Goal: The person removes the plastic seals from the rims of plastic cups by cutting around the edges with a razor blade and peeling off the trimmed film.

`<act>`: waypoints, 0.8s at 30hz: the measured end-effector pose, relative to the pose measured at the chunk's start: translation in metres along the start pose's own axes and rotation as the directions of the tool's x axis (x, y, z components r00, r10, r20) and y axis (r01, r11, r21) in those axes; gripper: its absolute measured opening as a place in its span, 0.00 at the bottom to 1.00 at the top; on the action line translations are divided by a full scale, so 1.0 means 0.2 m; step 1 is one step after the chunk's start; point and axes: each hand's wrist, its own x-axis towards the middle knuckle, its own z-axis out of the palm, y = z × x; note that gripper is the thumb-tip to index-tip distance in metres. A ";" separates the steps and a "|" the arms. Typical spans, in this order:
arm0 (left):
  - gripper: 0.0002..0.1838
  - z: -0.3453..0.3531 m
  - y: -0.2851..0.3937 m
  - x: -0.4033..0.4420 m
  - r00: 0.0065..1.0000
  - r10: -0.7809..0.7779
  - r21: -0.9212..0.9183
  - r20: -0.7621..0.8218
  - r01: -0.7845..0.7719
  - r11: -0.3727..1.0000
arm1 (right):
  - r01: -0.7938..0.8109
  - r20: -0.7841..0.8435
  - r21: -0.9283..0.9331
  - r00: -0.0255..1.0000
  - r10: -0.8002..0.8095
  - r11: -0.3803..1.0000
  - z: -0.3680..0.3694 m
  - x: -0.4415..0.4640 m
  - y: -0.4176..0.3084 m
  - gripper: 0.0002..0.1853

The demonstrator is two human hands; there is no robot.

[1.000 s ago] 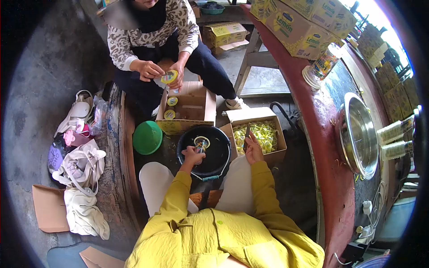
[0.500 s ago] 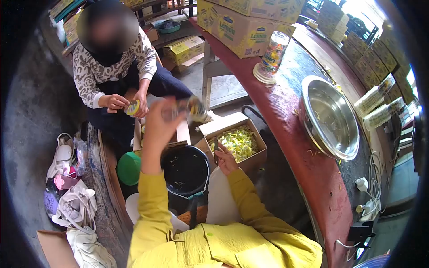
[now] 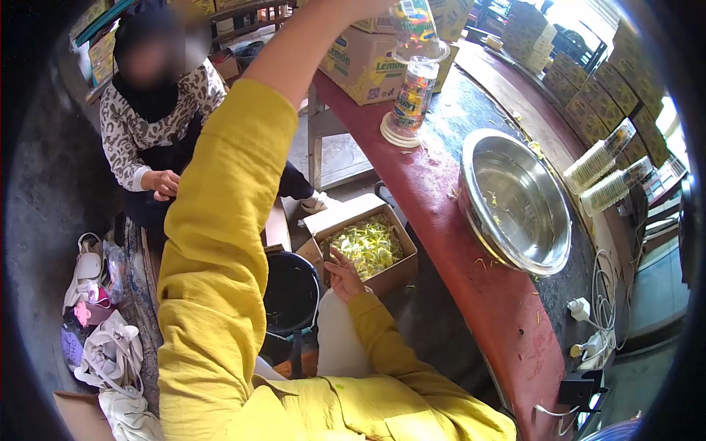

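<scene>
My left hand reaches up to the top edge of the view, its fingers partly cut off. It holds a clear printed plastic cup, rim down, over the stack of similar cups on the red-covered table. Whether the held cup touches the stack is hard to tell. My right hand stays low beside the cardboard box filled with yellow-green peel-like strips. Between its fingers is a narrow dark tool, seemingly a small knife.
A black bucket stands before my lap. On the table are a large steel basin and lemon cartons. Cup stacks and white cables lie farther right. A co-worker sits at left; bags lie nearby.
My left hand has moved up and right with the cup, from above the bucket to the cup stack. My right hand has hardly moved. The view has shifted slightly.
</scene>
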 end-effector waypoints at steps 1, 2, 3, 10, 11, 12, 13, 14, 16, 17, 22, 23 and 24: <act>0.35 -0.03 0.05 -0.01 0.998 0.032 0.130 0.062 -0.040 0.991 | 0.005 0.010 -0.002 1.000 -0.005 1.000 -0.01 0.00 0.00 0.26; 0.35 -0.01 0.08 -0.02 0.991 0.037 0.147 0.126 -0.055 0.988 | 0.010 0.019 -0.003 1.000 -0.010 1.000 0.00 0.00 0.00 0.25; 0.36 0.00 0.11 -0.03 0.981 0.041 0.162 0.190 -0.072 0.984 | 0.014 0.028 -0.002 1.000 -0.014 1.000 0.01 -0.01 0.00 0.24; 0.50 0.34 0.09 -0.32 0.822 0.061 -0.211 0.567 0.073 0.975 | 0.003 0.021 0.021 1.000 -0.003 1.000 -0.02 0.00 0.01 0.23; 0.51 0.32 0.09 -0.34 0.809 0.046 -0.252 0.586 0.128 0.959 | 0.007 0.018 0.017 1.000 -0.008 1.000 -0.02 0.00 0.01 0.23; 0.52 0.31 0.08 -0.37 0.794 0.032 -0.290 0.607 0.183 0.940 | 0.012 0.016 0.015 1.000 -0.012 1.000 -0.01 -0.01 0.00 0.23; 0.53 0.31 0.07 -0.38 0.778 0.021 -0.324 0.628 0.236 0.916 | 0.017 0.015 0.014 1.000 -0.017 1.000 0.01 -0.01 0.00 0.23; 0.49 0.33 0.06 -0.40 0.797 -0.010 -0.328 0.604 0.260 0.908 | 0.014 0.031 0.022 0.999 -0.015 1.000 -0.02 0.01 0.01 0.23; 0.47 0.33 0.07 -0.43 0.801 -0.043 -0.295 0.597 0.269 0.917 | -0.001 0.057 0.038 0.998 -0.001 0.999 -0.04 0.02 0.02 0.23; 0.47 0.33 0.07 -0.44 0.804 -0.069 -0.272 0.590 0.279 0.921 | 0.001 0.002 0.021 1.000 -0.001 1.000 -0.06 0.02 0.03 0.25; 0.53 0.30 0.12 -0.63 0.944 0.039 -0.400 0.328 0.101 0.911 | -0.025 -0.068 -0.021 0.997 0.023 0.999 -0.07 0.02 0.00 0.28; 0.52 0.27 0.14 -0.67 0.984 0.064 -0.411 0.164 0.009 0.912 | -0.022 -0.068 -0.029 0.997 0.020 0.999 -0.03 0.01 -0.02 0.27; 0.50 0.20 0.18 -0.71 0.987 0.026 -0.463 0.156 0.050 0.885 | -0.027 -0.043 -0.043 0.999 0.026 0.999 -0.05 0.02 -0.02 0.26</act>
